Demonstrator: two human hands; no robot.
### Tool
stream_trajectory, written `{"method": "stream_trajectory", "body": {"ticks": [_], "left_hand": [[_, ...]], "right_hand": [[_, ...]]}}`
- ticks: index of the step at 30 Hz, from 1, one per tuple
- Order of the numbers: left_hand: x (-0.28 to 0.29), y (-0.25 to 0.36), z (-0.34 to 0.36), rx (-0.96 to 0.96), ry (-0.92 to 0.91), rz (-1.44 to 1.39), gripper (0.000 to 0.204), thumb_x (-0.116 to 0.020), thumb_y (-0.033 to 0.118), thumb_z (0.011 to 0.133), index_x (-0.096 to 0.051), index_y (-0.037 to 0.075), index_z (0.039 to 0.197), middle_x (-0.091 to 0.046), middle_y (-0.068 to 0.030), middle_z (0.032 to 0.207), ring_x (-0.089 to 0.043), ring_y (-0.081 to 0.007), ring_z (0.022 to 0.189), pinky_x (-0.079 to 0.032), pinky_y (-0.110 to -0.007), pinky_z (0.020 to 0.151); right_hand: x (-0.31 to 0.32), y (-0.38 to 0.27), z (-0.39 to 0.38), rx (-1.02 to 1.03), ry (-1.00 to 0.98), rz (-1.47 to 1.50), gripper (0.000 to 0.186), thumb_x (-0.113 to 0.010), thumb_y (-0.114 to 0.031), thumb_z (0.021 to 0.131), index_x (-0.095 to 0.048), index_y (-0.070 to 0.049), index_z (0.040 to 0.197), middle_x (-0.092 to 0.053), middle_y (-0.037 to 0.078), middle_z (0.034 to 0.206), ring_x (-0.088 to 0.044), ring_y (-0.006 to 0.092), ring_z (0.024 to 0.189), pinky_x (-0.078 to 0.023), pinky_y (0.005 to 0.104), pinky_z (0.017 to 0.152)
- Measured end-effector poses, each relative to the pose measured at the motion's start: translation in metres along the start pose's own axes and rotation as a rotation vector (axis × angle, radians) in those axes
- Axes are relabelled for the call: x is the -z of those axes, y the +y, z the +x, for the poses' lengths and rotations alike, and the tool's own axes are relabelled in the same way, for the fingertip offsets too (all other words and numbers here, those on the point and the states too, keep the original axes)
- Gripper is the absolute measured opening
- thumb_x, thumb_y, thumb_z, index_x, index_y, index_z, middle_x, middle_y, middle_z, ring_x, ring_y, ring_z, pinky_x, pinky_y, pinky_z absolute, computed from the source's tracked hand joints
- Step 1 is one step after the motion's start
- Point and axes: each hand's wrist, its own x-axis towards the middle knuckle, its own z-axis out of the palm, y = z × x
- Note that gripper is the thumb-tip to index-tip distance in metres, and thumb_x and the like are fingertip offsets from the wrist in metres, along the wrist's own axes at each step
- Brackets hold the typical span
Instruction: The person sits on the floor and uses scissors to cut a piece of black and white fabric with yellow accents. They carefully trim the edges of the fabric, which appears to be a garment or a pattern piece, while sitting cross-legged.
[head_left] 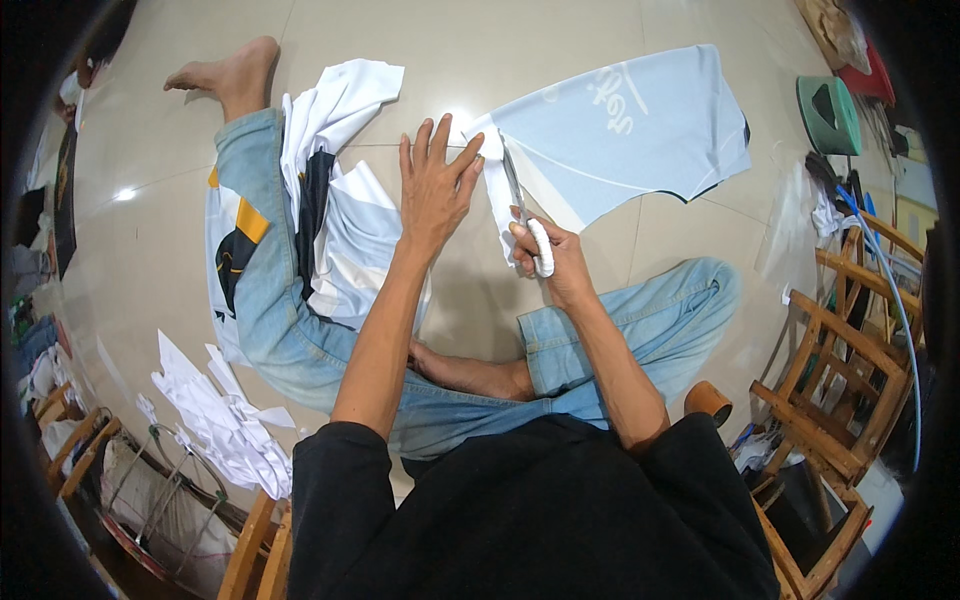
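My right hand point(553, 262) is closed round the white-wrapped handles of a pair of scissors point(513, 178). Their blades point away from me, along a narrow white strip of fabric point(500, 205) beside a light blue fabric piece point(630, 140). That piece lies flat on the tiled floor, with white lettering and a pale edge. To the left, my left hand point(437, 190) rests with fingers spread, its forefinger and thumb reaching the white end of the cloth by the blade tips. Whether the blades are parted is hard to make out.
White and pale blue cloth pieces point(355, 225) lie against my left leg, with a black and yellow piece point(240, 245) over it. White scraps point(215, 415) are heaped at lower left. Wooden frames point(840, 350), a green roll point(828, 115) and a brown cup-like object point(708, 401) stand at right.
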Motion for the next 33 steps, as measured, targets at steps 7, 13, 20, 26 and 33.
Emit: {"method": "stream_trajectory", "body": {"ticks": [7,13,20,26,33], "left_hand": [[0.0,0.0,0.0,0.003,-0.002,-0.017,0.035,-0.053,0.032,0.1,-0.065,0.024,0.132,-0.042,-0.0132,0.151,-0.03,-0.0351,0.143,-0.016,-0.056,0.119],[0.0,0.0,0.001,0.012,-0.012,-0.024,0.035,-0.052,0.032,0.1,-0.066,0.024,0.132,-0.041,-0.0131,0.152,-0.03,-0.0349,0.143,-0.015,-0.055,0.12],[0.0,0.0,0.0,0.026,-0.013,-0.013,0.036,-0.054,0.033,0.1,-0.065,0.025,0.132,-0.042,-0.0129,0.152,-0.03,-0.0341,0.143,-0.015,-0.054,0.12],[0.001,0.001,0.001,0.01,-0.005,-0.01,0.035,-0.054,0.032,0.1,-0.066,0.025,0.132,-0.042,-0.0128,0.152,-0.031,-0.0341,0.142,-0.017,-0.055,0.119],[0.0,0.0,0.001,0.01,0.009,-0.006,0.035,-0.055,0.031,0.099,-0.066,0.025,0.131,-0.043,-0.0129,0.151,-0.032,-0.035,0.142,-0.018,-0.056,0.119]], "right_hand": [[0.008,-0.005,0.001,-0.009,-0.029,-0.026,0.048,-0.078,-0.02,0.088,-0.064,0.001,0.128,-0.06,0.001,0.069,-0.053,0.0054,0.053,-0.041,0.0201,0.049],[0.008,-0.008,0.001,-0.009,-0.043,-0.046,0.047,-0.077,-0.02,0.088,-0.064,0.003,0.127,-0.061,0.002,0.068,-0.052,0.005,0.053,-0.04,0.0198,0.049],[0.011,-0.02,0.002,-0.011,-0.063,-0.058,0.045,-0.077,-0.019,0.089,-0.064,0.003,0.125,-0.06,0.002,0.065,-0.051,0.0047,0.051,-0.04,0.0198,0.048],[0.008,-0.026,0.01,0.003,-0.059,-0.086,0.045,-0.078,-0.02,0.088,-0.065,0.003,0.124,-0.06,0.002,0.064,-0.051,0.0048,0.05,-0.039,0.0197,0.047],[0.016,-0.027,0.017,0.034,-0.08,-0.206,0.048,-0.08,-0.023,0.085,-0.066,0.003,0.122,-0.06,0.002,0.063,-0.051,0.0045,0.049,-0.038,0.0198,0.044]]}}
